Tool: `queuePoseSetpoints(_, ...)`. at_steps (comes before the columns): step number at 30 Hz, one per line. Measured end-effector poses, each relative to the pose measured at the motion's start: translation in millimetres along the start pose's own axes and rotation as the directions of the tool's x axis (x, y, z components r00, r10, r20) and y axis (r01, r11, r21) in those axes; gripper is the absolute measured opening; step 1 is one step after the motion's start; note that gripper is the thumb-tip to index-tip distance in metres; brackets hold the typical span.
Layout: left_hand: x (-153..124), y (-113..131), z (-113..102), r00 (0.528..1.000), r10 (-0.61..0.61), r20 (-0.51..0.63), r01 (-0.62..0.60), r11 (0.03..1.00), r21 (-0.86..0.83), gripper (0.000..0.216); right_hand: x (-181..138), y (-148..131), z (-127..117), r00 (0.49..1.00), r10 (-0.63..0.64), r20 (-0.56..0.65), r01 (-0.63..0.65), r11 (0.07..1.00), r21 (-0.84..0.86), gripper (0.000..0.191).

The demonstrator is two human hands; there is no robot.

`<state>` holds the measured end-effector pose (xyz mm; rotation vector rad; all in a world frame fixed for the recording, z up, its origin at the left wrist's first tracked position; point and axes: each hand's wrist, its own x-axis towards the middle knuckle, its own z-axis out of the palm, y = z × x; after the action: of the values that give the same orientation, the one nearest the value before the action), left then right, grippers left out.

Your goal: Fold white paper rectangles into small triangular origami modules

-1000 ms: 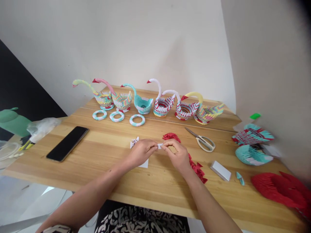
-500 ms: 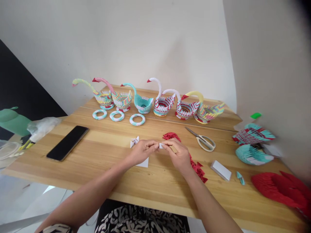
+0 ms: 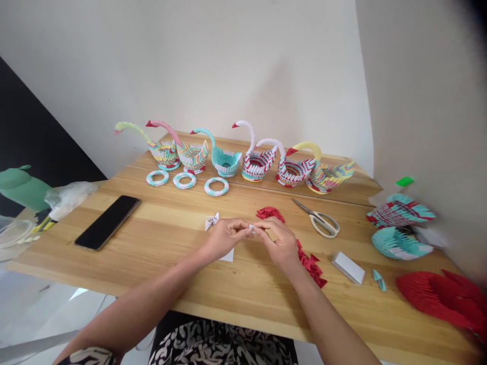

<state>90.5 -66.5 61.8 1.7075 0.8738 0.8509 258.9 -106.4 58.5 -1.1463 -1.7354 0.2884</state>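
Note:
Between my fingertips is a small piece of white paper (image 3: pixel 251 229), mostly covered by the fingers. My left hand (image 3: pixel 225 236) pinches it from the left, and my right hand (image 3: pixel 278 241) pinches its right side. Both hands are closed, just above the table. A white sheet (image 3: pixel 228 255) lies partly under my left wrist. Just behind that hand sit some folded white paper pieces (image 3: pixel 211 221). Red folded paper pieces (image 3: pixel 312 264) are heaped beside my right hand, and another red pile (image 3: pixel 270 213) lies behind it.
Several paper swans (image 3: pixel 226 162) stand along the back of the wooden table (image 3: pixel 152 274), with three paper rings (image 3: pixel 216 192) before them. A phone (image 3: pixel 108 223) lies left. Scissors (image 3: pixel 323 223), a white box (image 3: pixel 348 267) and a red paper body (image 3: pixel 437 299) are on the right.
The white paper shows less between my fingers and looks folded or turned over. My hands keep almost the same place; the view has shifted slightly.

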Motion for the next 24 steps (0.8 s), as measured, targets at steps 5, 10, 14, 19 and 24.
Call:
queuePoseSetpoints(5,-1.9,-2.5,-2.3,0.995,0.091,0.043,-0.097,0.980,0.171,0.016,0.1,3.8,-2.1,0.998,-0.010,0.067,0.010,1.000,-0.008,0.011)
queuePoseSetpoints(10,-4.3,-1.7,-0.1,0.985,0.158,0.068,-0.172,0.925,0.339,0.018,0.1,2.9,-3.8,0.995,-0.024,0.100,0.027,0.999,-0.024,0.011)
queuePoseSetpoints(14,-5.2,-2.1,4.0,0.988,0.146,0.057,-0.156,0.938,0.309,0.018,-1.3,0.2,-2.6,0.996,0.053,0.068,-0.054,0.998,0.025,0.011)
queuePoseSetpoints(19,-5.8,-3.4,7.3,0.991,0.133,0.008,-0.128,0.943,0.308,0.021,-3.1,0.1,-0.7,0.989,0.132,0.064,-0.138,0.986,0.098,0.010)
queuePoseSetpoints(24,-5.9,-1.7,6.8,0.990,0.137,0.012,-0.134,0.938,0.320,0.023,-3.2,0.5,-0.6,0.987,0.146,0.062,-0.152,0.984,0.098,0.011)
